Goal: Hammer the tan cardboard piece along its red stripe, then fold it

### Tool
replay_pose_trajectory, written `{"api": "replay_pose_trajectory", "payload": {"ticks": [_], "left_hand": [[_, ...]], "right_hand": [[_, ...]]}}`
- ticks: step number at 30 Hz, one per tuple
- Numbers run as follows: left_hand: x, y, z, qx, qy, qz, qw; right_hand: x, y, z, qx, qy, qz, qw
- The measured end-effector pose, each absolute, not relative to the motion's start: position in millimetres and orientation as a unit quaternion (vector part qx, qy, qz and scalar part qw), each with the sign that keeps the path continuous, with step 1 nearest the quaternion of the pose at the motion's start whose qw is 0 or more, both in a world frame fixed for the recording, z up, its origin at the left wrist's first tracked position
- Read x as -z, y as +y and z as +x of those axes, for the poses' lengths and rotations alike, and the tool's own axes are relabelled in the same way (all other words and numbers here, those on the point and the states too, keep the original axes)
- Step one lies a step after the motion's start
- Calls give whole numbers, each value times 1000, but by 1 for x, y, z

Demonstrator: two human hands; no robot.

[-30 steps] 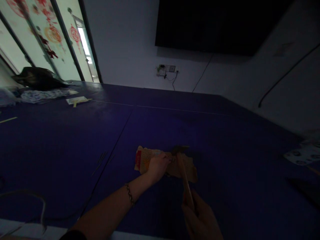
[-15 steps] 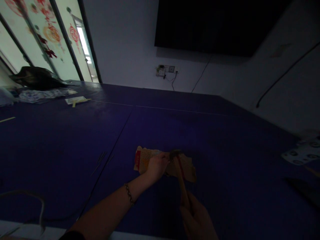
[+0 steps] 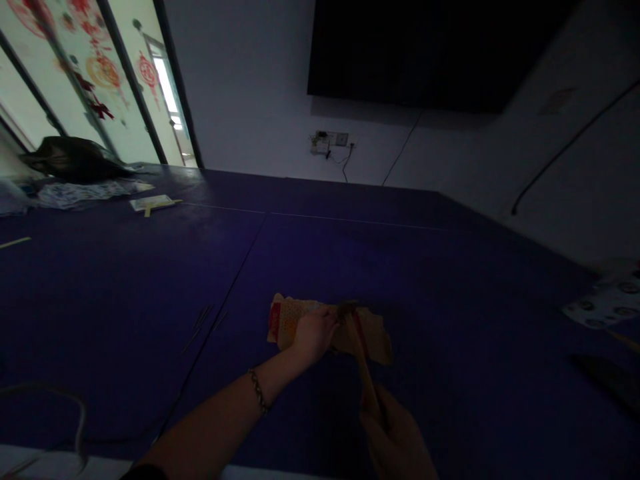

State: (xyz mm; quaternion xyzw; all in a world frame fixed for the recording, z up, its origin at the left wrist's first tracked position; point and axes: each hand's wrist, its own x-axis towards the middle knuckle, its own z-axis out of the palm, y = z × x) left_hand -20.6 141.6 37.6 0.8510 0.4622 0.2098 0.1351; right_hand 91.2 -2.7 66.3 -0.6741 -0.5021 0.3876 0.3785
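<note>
A torn piece of printed cardboard (image 3: 376, 337) lies flat on the blue table surface (image 3: 320, 253). Over its middle is my left hand (image 3: 315, 335), fingers pressed together close to the hammer head; what they pinch, if anything, is too small and dark to make out. My right hand (image 3: 397, 433) is wrapped round the wooden handle of a hammer (image 3: 361, 357). The hammer's dark head is above the cardboard, right beside my left fingertips.
Several thin rods (image 3: 200, 323) lie left of the cardboard. A white packet (image 3: 153, 202) and a dark bag (image 3: 75, 159) sit at the far left. A patterned sheet (image 3: 605, 307) and a dark flat object (image 3: 607, 380) are at the right. A grey cable (image 3: 80, 417) curves at lower left.
The hammer head has shifted very slightly to the left. Both hands stay in nearly the same place.
</note>
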Motion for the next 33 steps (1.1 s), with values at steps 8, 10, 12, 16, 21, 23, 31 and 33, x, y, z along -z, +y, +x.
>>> {"api": "replay_pose_trajectory", "payload": {"ticks": [8,10,12,16,21,23,31,33], "left_hand": [[-40,140,-22,-194,460,858,118],[-39,142,-21,-185,466,856,122],[-37,143,-21,-180,475,852,127],[-37,145,-23,-209,480,837,160],[-37,148,-25,-256,447,830,213],[-37,148,-25,-259,451,826,220],[-41,149,-22,-228,482,818,215],[-41,149,-22,-222,483,820,214]], "right_hand": [[-58,-1,102,-485,-329,-595,550],[-47,5,110,-497,-290,-581,576],[-39,6,117,-493,-252,-583,595],[-43,-6,115,-471,-211,-600,611],[-72,-16,102,-481,-280,-603,571],[-78,-14,99,-475,-344,-612,531],[-76,-13,97,-415,-473,-639,442],[-77,-13,96,-414,-481,-628,450]]}}
